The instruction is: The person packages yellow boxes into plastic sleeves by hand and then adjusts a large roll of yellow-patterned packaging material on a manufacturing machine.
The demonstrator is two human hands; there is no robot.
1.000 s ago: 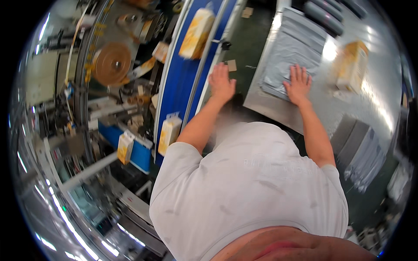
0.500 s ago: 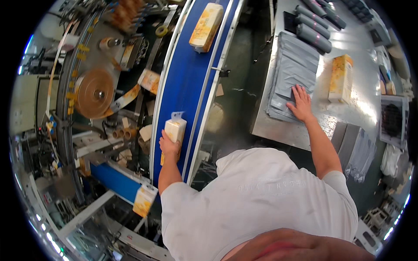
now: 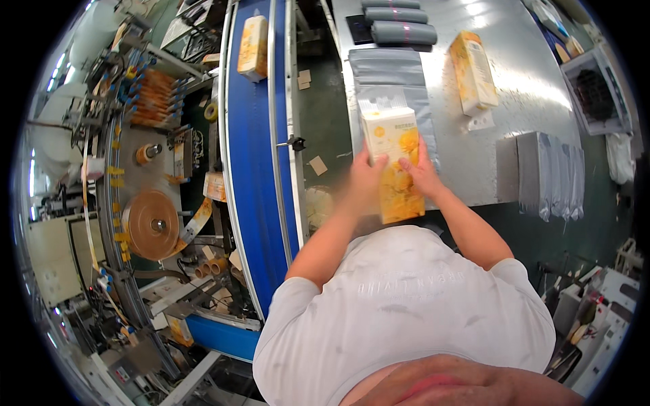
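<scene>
Between my two hands is a long yellow-and-white tissue pack [image 3: 401, 193] with a clear plastic tab at its far end. It is held in front of my chest, at the near edge of the metal table. My left hand [image 3: 366, 177], slightly blurred, is closed on the pack's left side. On the right side my right hand [image 3: 424, 173] grips it, thumb on the front face. Just beyond the pack lies a stack of flat grey plastic bags [image 3: 387, 66], partly hidden by it. Another tissue pack [image 3: 472, 71] stands on the table to the right.
A blue conveyor belt [image 3: 254, 149] with metal rails runs along my left, carrying one tissue pack [image 3: 253, 49] at its far part. Grey rolls [image 3: 404, 32] lie at the table's back. Filled grey bags [image 3: 552, 176] stand at right. Machinery with a brown reel [image 3: 150, 223] is far left.
My left hand has brought the tissue pack from the conveyor over to the table's edge. My right hand has left the grey bags and now grips the pack too. The view has turned right.
</scene>
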